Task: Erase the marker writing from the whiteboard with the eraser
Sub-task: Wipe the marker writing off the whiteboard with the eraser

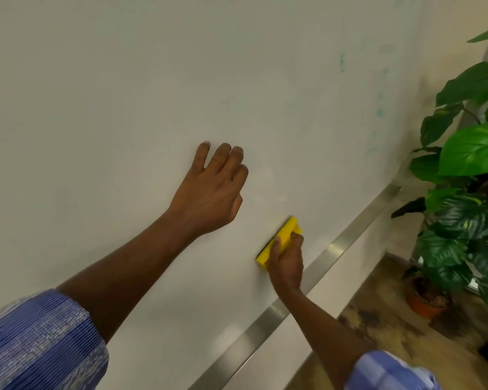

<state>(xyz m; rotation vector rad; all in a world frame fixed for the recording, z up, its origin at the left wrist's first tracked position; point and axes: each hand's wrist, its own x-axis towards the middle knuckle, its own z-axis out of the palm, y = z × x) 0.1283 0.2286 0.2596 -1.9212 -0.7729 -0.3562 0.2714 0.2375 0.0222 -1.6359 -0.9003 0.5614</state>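
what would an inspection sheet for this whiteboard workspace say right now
surface: whiteboard mostly wiped; faint teal marker traces remain at upper right
job's things: yellow eraser held against the board's lower part, above the metal ledge
clutter: nothing seen
grippers: left hand rests on the board, holding nothing; right hand grips the eraser
cables: nothing seen
surroundings: potted plant on the floor to the right of the board
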